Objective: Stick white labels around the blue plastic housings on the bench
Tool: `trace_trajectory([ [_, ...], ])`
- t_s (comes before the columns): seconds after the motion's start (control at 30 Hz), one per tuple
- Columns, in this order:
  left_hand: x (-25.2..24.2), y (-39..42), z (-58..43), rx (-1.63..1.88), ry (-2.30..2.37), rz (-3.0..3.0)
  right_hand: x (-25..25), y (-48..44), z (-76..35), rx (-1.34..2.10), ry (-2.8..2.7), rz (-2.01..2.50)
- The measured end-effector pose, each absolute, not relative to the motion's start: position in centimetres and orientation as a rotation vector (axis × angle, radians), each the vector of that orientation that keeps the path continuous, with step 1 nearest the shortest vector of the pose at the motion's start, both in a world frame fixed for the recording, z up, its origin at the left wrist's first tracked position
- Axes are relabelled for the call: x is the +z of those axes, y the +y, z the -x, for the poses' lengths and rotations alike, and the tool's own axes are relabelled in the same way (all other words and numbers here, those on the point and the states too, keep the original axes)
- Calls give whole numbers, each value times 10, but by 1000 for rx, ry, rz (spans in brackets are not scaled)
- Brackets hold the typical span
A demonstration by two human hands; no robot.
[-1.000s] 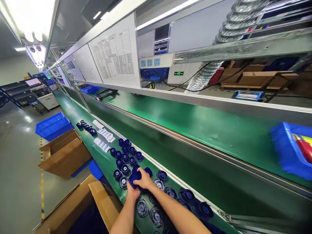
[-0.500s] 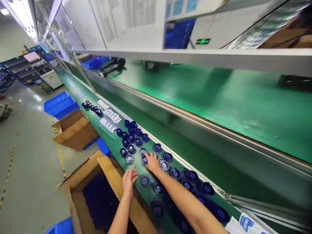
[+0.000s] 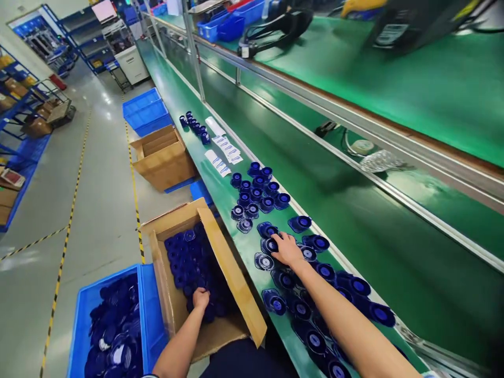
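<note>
Dark blue round parts with flanged bases and ring-shaped tops point(image 3: 255, 194) stand in loose rows on the green bench strip point(image 3: 232, 205). My right hand point(image 3: 289, 251) reaches over them, its fingers and thumb closed around the edge of one dark blue round part point(image 3: 269, 245). Inside the open cardboard box point(image 3: 161, 273) to the left, my left hand point(image 3: 201, 298) is low over several similar parts point(image 3: 183, 262). Its fingers are curled, and whatever they hold, if anything, is hidden.
A blue bin point(image 3: 151, 310) with more dark parts stands left of the box. Printed white labels point(image 3: 226, 148) and a row of small dark pieces point(image 3: 195, 126) lie farther along the bench. Another carton point(image 3: 165, 168) sits beyond. A raised shelf edge point(image 3: 354, 115) runs along the right.
My left hand has moved from the bench edge down into the cardboard box, its fingers now curled. My right hand stays among the parts. The view has tipped down and left.
</note>
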State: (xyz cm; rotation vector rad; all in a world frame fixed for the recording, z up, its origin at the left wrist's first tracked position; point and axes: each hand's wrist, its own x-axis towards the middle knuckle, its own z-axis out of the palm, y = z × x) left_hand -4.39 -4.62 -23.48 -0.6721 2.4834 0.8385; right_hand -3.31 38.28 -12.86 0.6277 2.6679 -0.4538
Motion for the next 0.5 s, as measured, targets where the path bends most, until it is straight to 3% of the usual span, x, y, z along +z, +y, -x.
trace_trajectory([
  [0.23, -270, -67, 34, 562, 2610, 1004, -131, 380, 24, -340, 2647, -389],
  [0.5, -295, -97, 118, 409, 2709, 777, -140, 372, 8, -333, 2652, -307],
])
